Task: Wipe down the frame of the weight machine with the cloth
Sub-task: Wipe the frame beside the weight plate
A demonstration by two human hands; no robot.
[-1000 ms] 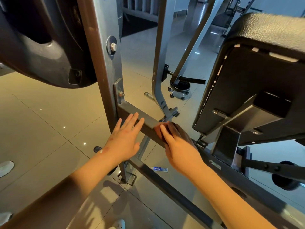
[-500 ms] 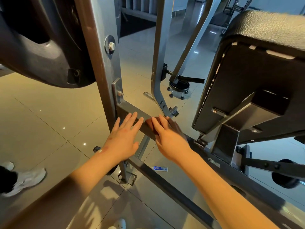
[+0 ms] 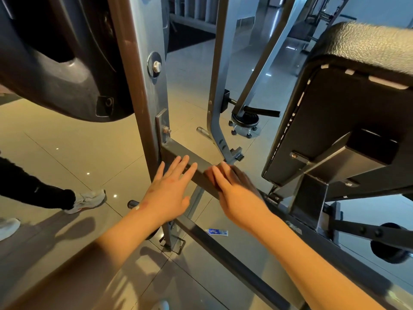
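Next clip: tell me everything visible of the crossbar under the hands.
The crossbar is a grey square-section metal tube, fixed by a bolted bracket to the upright and running rightward. The left hand lies flat on it; the right hand presses what looks like a dark cloth onto it.

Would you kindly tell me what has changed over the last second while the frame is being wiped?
The right hand, flat on the dark cloth, slid along the crossbar towards the upright, then back slightly. A bystander's leg stepped in from the left. The left hand stayed flat on the crossbar; nothing was gripped or released.
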